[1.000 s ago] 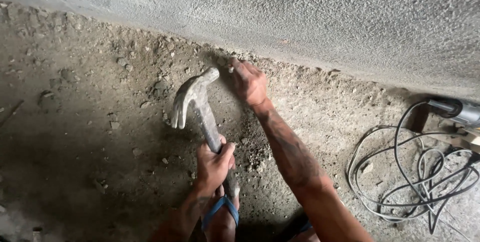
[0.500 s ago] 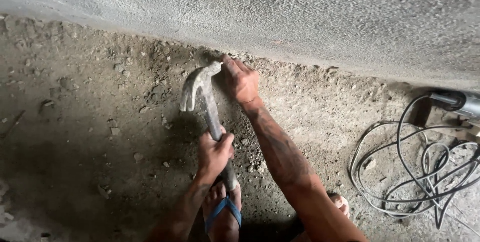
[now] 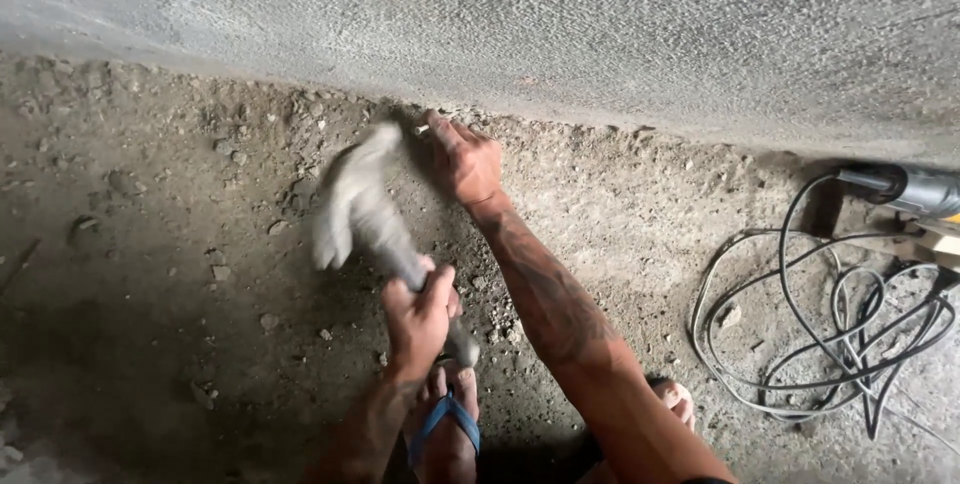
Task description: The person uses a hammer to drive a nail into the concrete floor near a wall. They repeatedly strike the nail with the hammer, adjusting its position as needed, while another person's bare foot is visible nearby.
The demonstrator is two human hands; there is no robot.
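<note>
Grey claw hammer (image 3: 362, 206), motion-blurred, below wall (image 3: 600, 24); left hand (image 3: 420, 312) fingers clamped on handle. Right hand (image 3: 465, 159) pinching small nail (image 3: 421, 129) at wall base.

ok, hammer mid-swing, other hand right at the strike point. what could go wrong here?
1. The hammer is blurred in motion, its head close to the right hand pinching a small nail-like piece at the wall's base; a miss would likely hit fingers.
2. Loose rubble could fly up as chips.
3. The foot in an open sandal sits right under the left hand; a slipped hammer could land on it.
</note>
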